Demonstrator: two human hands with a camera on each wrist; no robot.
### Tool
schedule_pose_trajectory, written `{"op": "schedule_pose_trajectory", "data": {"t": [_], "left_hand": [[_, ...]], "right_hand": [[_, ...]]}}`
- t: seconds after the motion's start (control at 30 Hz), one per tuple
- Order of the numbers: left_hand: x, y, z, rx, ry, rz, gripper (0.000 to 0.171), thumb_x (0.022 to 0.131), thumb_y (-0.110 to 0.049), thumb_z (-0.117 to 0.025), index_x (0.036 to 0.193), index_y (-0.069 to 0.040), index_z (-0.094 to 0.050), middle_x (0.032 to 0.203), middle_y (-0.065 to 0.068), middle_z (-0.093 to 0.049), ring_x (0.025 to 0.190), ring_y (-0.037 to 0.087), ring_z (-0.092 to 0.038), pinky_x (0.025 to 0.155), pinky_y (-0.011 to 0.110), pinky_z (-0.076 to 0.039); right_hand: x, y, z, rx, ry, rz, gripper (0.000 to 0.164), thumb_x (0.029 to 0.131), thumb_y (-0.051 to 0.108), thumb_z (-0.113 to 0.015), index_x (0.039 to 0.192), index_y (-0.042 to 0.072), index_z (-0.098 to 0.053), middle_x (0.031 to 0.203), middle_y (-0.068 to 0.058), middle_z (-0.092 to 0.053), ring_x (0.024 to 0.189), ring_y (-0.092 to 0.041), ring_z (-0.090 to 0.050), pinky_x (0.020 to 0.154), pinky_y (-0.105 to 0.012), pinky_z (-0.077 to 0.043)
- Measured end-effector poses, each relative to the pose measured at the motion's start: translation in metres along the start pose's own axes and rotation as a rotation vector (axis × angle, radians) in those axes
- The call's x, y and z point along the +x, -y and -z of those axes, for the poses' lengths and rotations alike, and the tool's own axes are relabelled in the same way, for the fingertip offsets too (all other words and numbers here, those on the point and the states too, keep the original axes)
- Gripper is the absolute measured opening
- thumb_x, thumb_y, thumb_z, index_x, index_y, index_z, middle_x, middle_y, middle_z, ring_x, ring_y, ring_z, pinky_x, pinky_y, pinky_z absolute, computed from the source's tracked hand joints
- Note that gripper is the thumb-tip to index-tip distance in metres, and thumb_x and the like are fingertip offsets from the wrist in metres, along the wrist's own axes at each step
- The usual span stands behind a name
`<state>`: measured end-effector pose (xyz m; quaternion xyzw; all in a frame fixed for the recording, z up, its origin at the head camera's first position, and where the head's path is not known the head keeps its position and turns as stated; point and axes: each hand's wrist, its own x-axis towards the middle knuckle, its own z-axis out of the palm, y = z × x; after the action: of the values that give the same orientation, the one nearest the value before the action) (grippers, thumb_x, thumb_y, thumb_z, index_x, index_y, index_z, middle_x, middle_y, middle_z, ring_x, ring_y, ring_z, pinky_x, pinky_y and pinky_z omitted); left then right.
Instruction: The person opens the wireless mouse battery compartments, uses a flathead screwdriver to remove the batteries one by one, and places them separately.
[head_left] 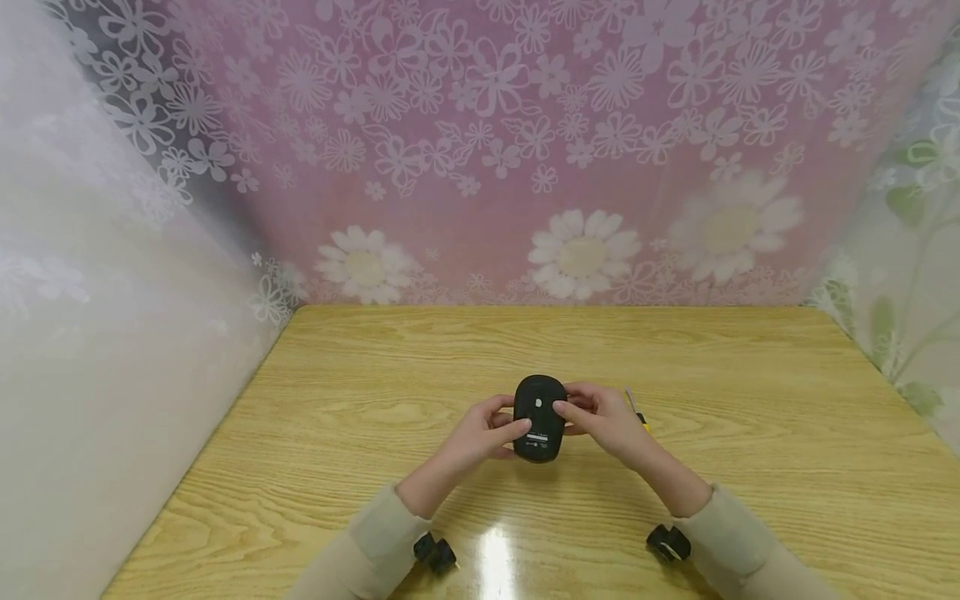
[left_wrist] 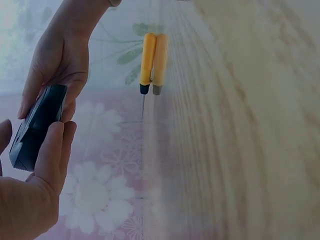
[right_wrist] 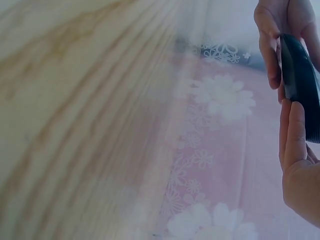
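Both hands hold a black computer mouse (head_left: 540,435) above the table, its underside with a white logo and small label print turned up toward the head camera. On its left side, my left hand (head_left: 480,433) grips the edge, with the thumb over the underside and fingers behind. My right hand (head_left: 607,421) grips the opposite side, its thumb near the logo. In the left wrist view the mouse (left_wrist: 37,130) appears edge-on between the two hands. The right wrist view shows its dark side (right_wrist: 299,80) above the fingers of my right hand (right_wrist: 300,170).
A screwdriver with a yellow and black handle (left_wrist: 147,60) lies on the wooden table (head_left: 360,375), partly behind the right hand in the head view. Floral-patterned covering (head_left: 465,167) stands along the table's back and sides. A black camera mount sits at each wrist.
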<state>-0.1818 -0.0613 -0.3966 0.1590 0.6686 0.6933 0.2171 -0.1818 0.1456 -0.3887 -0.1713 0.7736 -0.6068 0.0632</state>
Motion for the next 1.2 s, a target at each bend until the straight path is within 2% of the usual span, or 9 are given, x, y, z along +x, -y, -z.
{"op": "schedule_pose_trajectory", "data": {"t": [0.13,0.43,0.6,0.77,0.9,1.1,1.2], "left_hand": [[-0.001,0.004,-0.001,-0.033,0.021,-0.001,0.049,0.083,-0.007,-0.061,0.125,0.004,-0.04,0.098,0.019,-0.06,0.085,0.025,-0.061,0.071,0.042,-0.051],[-0.003,0.004,-0.004,-0.03,-0.02,0.001,0.052,0.079,0.0,-0.064,0.125,0.004,-0.04,0.095,0.019,-0.061,0.081,0.025,-0.062,0.069,0.043,-0.051],[-0.008,-0.004,-0.007,-0.028,-0.036,0.006,0.051,0.079,0.002,-0.062,0.124,0.006,-0.039,0.094,0.019,-0.062,0.08,0.024,-0.062,0.069,0.042,-0.052],[-0.013,-0.014,-0.01,-0.038,-0.034,-0.002,0.049,0.08,0.002,-0.061,0.124,0.007,-0.039,0.093,0.019,-0.062,0.08,0.024,-0.062,0.071,0.044,-0.051],[-0.01,-0.008,-0.009,-0.057,-0.03,-0.009,0.05,0.08,0.003,-0.062,0.124,0.006,-0.039,0.094,0.02,-0.061,0.081,0.025,-0.062,0.071,0.044,-0.051],[-0.003,0.007,-0.006,-0.062,-0.028,-0.003,0.049,0.079,0.001,-0.063,0.123,0.002,-0.041,0.095,0.019,-0.062,0.081,0.025,-0.062,0.072,0.047,-0.049],[-0.003,0.006,-0.007,-0.064,-0.031,-0.005,0.049,0.079,0.0,-0.064,0.123,0.001,-0.042,0.094,0.018,-0.062,0.081,0.024,-0.063,0.072,0.047,-0.05]], "right_hand": [[0.0,0.0,0.001,-0.003,0.004,-0.004,0.042,0.088,0.018,-0.056,0.114,-0.013,-0.048,0.097,-0.022,-0.059,0.081,-0.025,-0.061,0.068,-0.043,-0.052],[0.0,0.002,0.001,-0.021,0.018,0.015,0.041,0.088,0.019,-0.056,0.114,-0.011,-0.049,0.097,-0.02,-0.059,0.081,-0.023,-0.061,0.068,-0.041,-0.052],[0.001,0.002,0.002,-0.101,0.013,0.073,0.036,0.088,0.019,-0.056,0.113,-0.007,-0.053,0.097,-0.016,-0.059,0.083,-0.022,-0.059,0.067,-0.037,-0.053],[0.003,0.003,0.006,-0.208,-0.009,0.185,0.04,0.086,0.016,-0.06,0.119,-0.004,-0.05,0.109,-0.015,-0.056,0.098,-0.027,-0.053,0.074,-0.03,-0.051],[0.007,0.002,0.009,-0.237,0.026,0.264,0.046,0.083,0.011,-0.062,0.123,-0.005,-0.046,0.12,-0.018,-0.05,0.105,-0.03,-0.049,0.083,-0.033,-0.047],[0.009,0.002,0.01,-0.214,0.048,0.245,0.05,0.08,0.013,-0.066,0.123,-0.003,-0.046,0.121,-0.016,-0.049,0.105,-0.029,-0.051,0.086,-0.033,-0.045],[0.009,0.003,0.01,-0.207,0.043,0.242,0.05,0.079,0.014,-0.068,0.122,-0.003,-0.048,0.118,-0.016,-0.051,0.102,-0.031,-0.053,0.085,-0.034,-0.046]]}}
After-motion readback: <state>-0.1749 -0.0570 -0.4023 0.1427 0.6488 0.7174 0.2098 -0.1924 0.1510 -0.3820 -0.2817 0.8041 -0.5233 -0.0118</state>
